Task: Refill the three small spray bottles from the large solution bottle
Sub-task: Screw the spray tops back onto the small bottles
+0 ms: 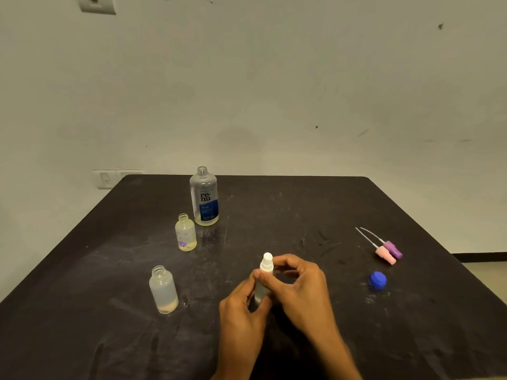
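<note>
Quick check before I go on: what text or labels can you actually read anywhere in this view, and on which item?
"re-nu": on the label of the large solution bottle.
Blue panel of that label: smaller print, too blurred to read.
Flowered spray bottle: a purple flower print, no words.
Nothing else carries text.

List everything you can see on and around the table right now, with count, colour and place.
large solution bottle: 1, clear with blue label, uncapped, far left-centre of table
flowered spray bottle: 1, clear yellowish, open, just in front of it
frosted spray bottle: 1, open, near left
white spray bottle: 1, sprayer on, held at centre
spray heads: 2, pink and purple, lying right
blue cap: 1, right, nearer
table: 1, black
wall switches: white, behind table
left hand: grips white bottle's body
right hand: pinches its sprayer
</note>
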